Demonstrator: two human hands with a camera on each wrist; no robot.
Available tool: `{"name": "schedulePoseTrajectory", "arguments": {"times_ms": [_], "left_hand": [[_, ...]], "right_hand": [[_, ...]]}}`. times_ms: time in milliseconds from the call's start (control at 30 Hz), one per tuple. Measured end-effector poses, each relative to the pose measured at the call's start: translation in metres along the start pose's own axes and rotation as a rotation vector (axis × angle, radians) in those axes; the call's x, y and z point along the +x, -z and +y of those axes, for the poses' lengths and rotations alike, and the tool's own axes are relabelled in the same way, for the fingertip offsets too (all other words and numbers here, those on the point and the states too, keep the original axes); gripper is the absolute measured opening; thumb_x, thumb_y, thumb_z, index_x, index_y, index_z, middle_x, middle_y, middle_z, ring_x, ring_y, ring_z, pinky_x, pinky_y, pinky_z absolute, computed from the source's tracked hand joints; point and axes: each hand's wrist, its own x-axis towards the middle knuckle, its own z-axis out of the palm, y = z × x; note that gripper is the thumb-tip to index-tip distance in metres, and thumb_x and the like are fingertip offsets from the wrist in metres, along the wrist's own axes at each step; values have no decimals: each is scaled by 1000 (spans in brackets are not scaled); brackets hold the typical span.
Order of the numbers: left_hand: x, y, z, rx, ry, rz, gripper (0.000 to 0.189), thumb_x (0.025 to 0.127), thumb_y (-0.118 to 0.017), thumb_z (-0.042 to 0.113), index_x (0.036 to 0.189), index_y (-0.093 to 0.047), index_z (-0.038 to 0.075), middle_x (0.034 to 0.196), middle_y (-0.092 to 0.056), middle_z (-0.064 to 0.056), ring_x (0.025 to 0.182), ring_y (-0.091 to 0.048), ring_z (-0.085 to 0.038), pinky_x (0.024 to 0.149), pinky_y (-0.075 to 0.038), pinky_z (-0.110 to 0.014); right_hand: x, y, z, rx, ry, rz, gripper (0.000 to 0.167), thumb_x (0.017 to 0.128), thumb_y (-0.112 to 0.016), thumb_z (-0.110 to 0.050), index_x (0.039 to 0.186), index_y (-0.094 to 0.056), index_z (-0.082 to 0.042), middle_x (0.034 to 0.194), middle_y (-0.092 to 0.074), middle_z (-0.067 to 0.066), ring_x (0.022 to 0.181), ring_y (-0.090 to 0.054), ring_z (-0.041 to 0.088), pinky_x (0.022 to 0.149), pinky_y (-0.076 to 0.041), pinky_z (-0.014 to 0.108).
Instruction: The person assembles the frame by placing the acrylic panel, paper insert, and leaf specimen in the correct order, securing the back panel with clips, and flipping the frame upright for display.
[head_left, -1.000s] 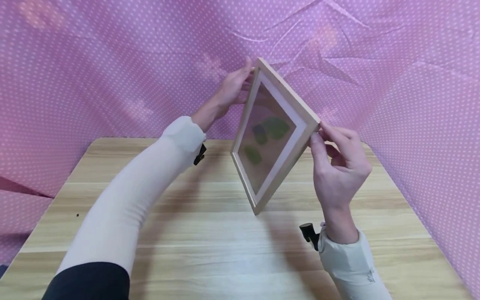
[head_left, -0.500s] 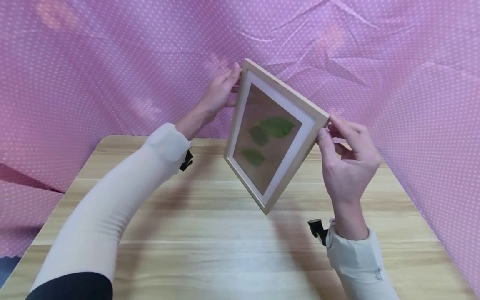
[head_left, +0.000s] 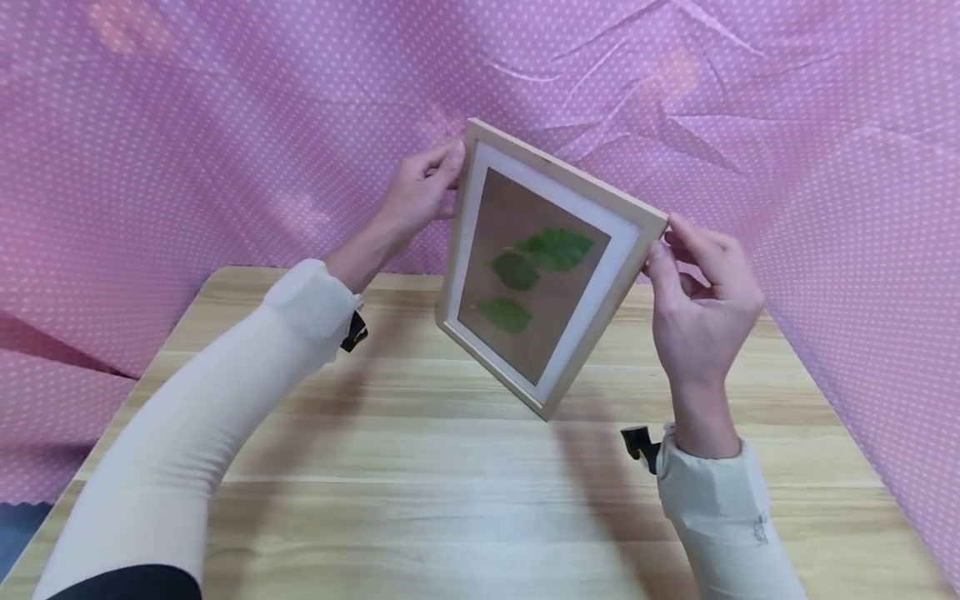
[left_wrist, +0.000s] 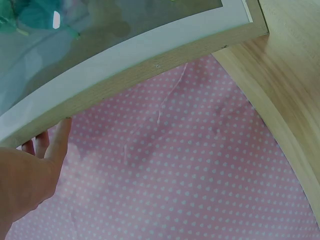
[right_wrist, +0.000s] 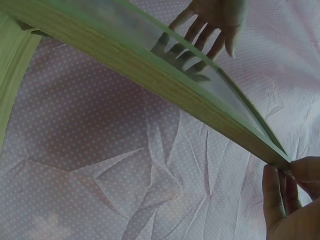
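A light wooden picture frame (head_left: 531, 267) with a white mat and green leaves behind its glazing is tilted above the table. My right hand (head_left: 701, 312) pinches its upper right corner between thumb and fingers; the right wrist view shows the same pinch (right_wrist: 292, 200). Along the upper left side edge, my left hand (head_left: 416, 192) touches the wood with its fingertips. Those fingers look straight and spread in the right wrist view, where the left hand (right_wrist: 215, 20) is mirrored in the glazing. The frame's lower corner points down toward the tabletop.
The wood-grain table (head_left: 450, 500) stretches below both arms. Pink dotted cloth (head_left: 337, 125) hangs behind it and along both sides. A black wrist mount (head_left: 641, 448) sticks out from the right cuff, another (head_left: 355, 332) from the left.
The picture frame has turned so its glazed front faces me more squarely. My left hand has moved left and a little nearer; my right hand has shifted slightly right and up, still pinching the corner.
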Motion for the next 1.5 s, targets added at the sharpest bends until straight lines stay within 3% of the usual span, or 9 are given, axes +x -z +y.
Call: {"name": "schedulePoseTrajectory", "arguments": {"times_ms": [333, 533, 667, 1100, 1267, 1500], "left_hand": [[-10, 10, -3, 44, -42, 16, 46, 108, -48, 37, 148, -53, 17, 137, -59, -12, 124, -57, -26, 99, -58, -44], [-18, 16, -6, 61, -84, 57, 44, 107, -52, 25, 150, -50, 13, 132, -60, -12, 116, -59, -26, 90, -63, -39], [-23, 20, -9, 78, -103, 100, 44, 105, -57, 16, 149, -51, 12, 123, -59, -12, 106, -59, -23, 83, -65, -36], [-34, 28, -16, 52, -170, 218, 41, 97, -69, 7, 137, -63, 9, 107, -65, -11, 87, -62, -19, 70, -66, -34], [-38, 32, -17, 19, -178, 250, 40, 93, -73, 4, 132, -66, 6, 100, -64, -10, 81, -62, -16, 65, -66, -35], [-41, 36, -18, -32, -175, 265, 39, 91, -75, 2, 130, -68, 5, 97, -65, -9, 81, -65, -15, 62, -65, -35]], "right_hand": [[13, -2, 13, -34, -37, -22, 26, 87, -70, 7, 109, -79, -3, 95, -68, 1, 80, -70, 15, 65, -62, 17], [19, -5, 18, -34, -34, -63, 26, 89, -68, 6, 112, -77, -1, 96, -68, -1, 81, -70, 14, 68, -64, 21], [21, -9, 19, -45, -87, -56, 25, 89, -69, 5, 110, -78, -3, 96, -68, -2, 82, -70, 14, 69, -64, 20], [28, -14, 25, -115, -110, -79, 29, 87, -74, -2, 113, -79, -12, 97, -71, -5, 85, -69, 12, 68, -59, 14], [32, -19, 30, -99, -103, -106, 29, 87, -73, 0, 115, -77, -9, 97, -71, -2, 85, -70, 13, 70, -61, 15], [42, -25, 37, -41, -168, -152, 31, 85, -72, 5, 115, -76, -3, 99, -71, 6, 83, -70, 12, 68, -61, 14]]}}
